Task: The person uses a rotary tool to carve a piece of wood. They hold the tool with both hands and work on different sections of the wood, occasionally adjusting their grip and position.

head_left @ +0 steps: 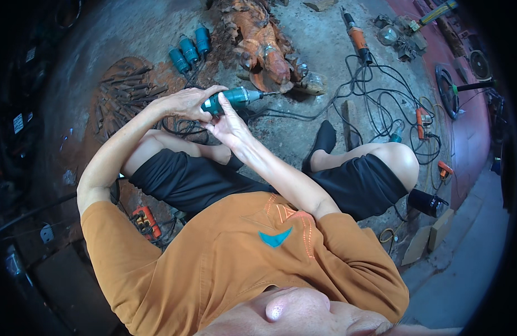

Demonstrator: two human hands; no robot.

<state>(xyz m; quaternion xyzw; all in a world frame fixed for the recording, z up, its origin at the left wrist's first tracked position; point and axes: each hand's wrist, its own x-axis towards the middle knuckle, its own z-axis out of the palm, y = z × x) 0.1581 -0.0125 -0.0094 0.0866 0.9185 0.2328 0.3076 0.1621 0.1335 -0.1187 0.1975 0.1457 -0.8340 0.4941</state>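
A teal straight die grinder (236, 99) lies level across both of my hands, its thin bit pointing right. My left hand (187, 105) is wrapped round the rear of its body. From below, my right hand (231, 124) closes on the same body, thumb laid along it. Just beyond the bit's tip sits a reddish-brown wood carving (261, 42) with deep, uneven relief; its far end runs out of view. I cannot tell whether the tip touches the wood.
Three teal grinders (188, 49) stand behind my left hand, near a heap of brown rod-shaped pieces (127, 89). An orange-and-black power tool (357, 39) lies to the right among tangled black cables (362, 84). A dark cup (426, 203) is beside my right knee; an orange socket block (146, 223) is left.
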